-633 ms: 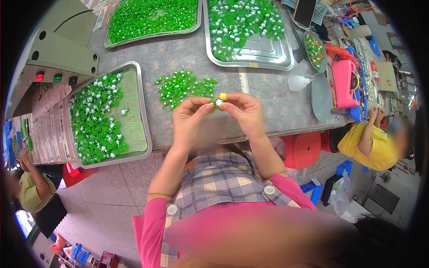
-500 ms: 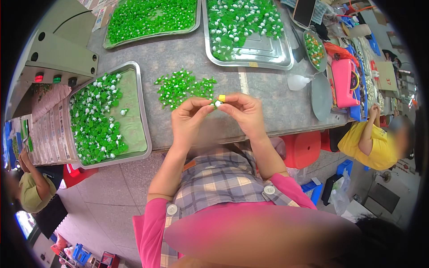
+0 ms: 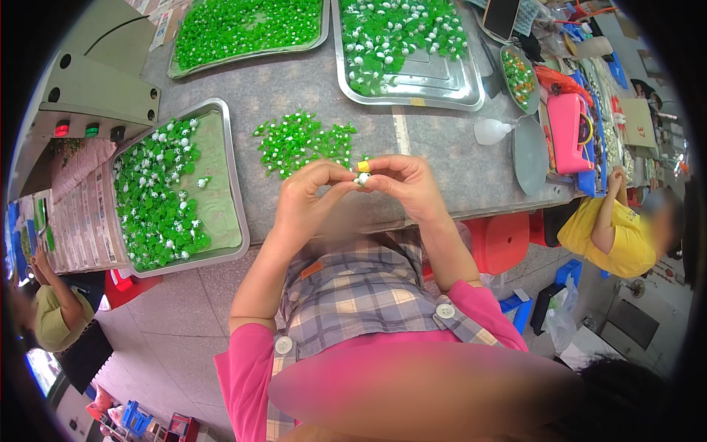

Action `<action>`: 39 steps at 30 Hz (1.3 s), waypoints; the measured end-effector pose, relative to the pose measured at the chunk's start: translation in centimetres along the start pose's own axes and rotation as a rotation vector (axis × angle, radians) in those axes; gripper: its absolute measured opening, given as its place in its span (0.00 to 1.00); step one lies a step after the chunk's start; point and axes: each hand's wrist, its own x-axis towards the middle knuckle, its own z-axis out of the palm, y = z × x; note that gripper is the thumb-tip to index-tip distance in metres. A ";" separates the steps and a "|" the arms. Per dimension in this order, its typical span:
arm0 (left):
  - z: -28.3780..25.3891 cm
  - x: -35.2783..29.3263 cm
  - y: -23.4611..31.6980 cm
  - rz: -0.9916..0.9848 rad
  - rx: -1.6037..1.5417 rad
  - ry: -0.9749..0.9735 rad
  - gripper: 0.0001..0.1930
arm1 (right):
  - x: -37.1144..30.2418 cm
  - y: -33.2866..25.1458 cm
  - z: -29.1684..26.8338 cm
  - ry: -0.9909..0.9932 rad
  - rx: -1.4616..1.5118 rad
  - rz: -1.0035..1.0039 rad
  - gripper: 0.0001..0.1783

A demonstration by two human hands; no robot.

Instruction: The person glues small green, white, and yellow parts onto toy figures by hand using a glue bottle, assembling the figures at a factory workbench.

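Just over the table's near edge, my left hand (image 3: 309, 193) and my right hand (image 3: 409, 186) meet fingertip to fingertip. Both pinch one small piece with a white, black-dotted ball (image 3: 364, 178) and a bit of green, mostly hidden by the fingers. A yellow wrap (image 3: 363, 167) circles a right fingertip. Right behind my hands lies a loose pile of small green parts with white bits (image 3: 302, 140). To the left, a metal tray (image 3: 237, 199) holds green pieces with white balls, heaped on its left side; a single piece (image 3: 202, 182) lies apart on the green liner.
Two more trays of green-and-white pieces, one at far left (image 3: 250, 62) and one at far centre (image 3: 434, 99), stand behind. On the right are a white cup-like thing (image 3: 489, 132), a grey dish (image 3: 529, 158) and a pink container (image 3: 565, 136). A machine (image 3: 96, 92) stands left. Other people sit either side.
My hands and the pinched piece have shifted slightly toward me. More of the white ball shows between the fingertips.
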 end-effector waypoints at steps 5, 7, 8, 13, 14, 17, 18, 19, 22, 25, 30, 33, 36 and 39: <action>0.4 -0.1 -0.3 0.124 0.125 0.053 0.05 | 0.1 0.9 -0.1 0.026 0.033 -0.002 0.11; 0.6 -0.2 -0.4 0.159 0.160 0.065 0.05 | 0.1 1.1 -0.1 0.029 0.046 -0.001 0.11; 0.7 -0.2 -0.4 0.181 0.184 0.083 0.06 | 0.1 1.1 0.0 0.036 0.077 0.001 0.10; 0.9 -0.5 -0.1 0.241 0.330 0.124 0.06 | -0.2 1.6 0.4 0.065 0.128 0.013 0.10; 0.9 -0.5 0.1 0.246 0.345 0.128 0.06 | -0.4 1.7 0.5 0.080 0.127 0.001 0.10; 0.7 -0.7 0.2 0.231 0.344 0.124 0.05 | -0.4 2.1 0.6 0.094 0.115 -0.001 0.10; 0.6 -0.8 0.2 0.209 0.327 0.115 0.05 | -0.3 2.2 0.7 0.096 0.105 0.010 0.10; 0.4 -0.9 0.0 0.210 0.329 0.118 0.05 | -0.2 2.1 0.7 0.092 0.104 0.009 0.10; -0.6 -1.3 -0.6 0.105 0.246 0.086 0.05 | 0.6 1.9 0.6 0.020 0.044 0.067 0.10; -3.6 -1.0 -1.3 -0.052 0.315 0.309 0.05 | 2.2 1.3 -0.5 0.226 -0.096 -0.177 0.10; -8.8 -0.3 -1.0 -0.050 0.619 0.656 0.12 | 6.0 0.1 -1.9 0.183 -1.003 -0.437 0.13; -8.4 -0.6 -1.4 -0.026 0.477 0.705 0.13 | 7.3 0.3 -1.2 0.056 -1.223 -0.526 0.16; -6.4 -0.8 -1.5 -0.018 0.244 0.572 0.10 | 7.6 0.8 -1.3 0.001 -1.330 -0.578 0.18; -4.2 -1.3 -2.3 -0.082 -0.026 0.412 0.08 | 7.2 1.2 -1.9 0.041 -1.375 -0.607 0.20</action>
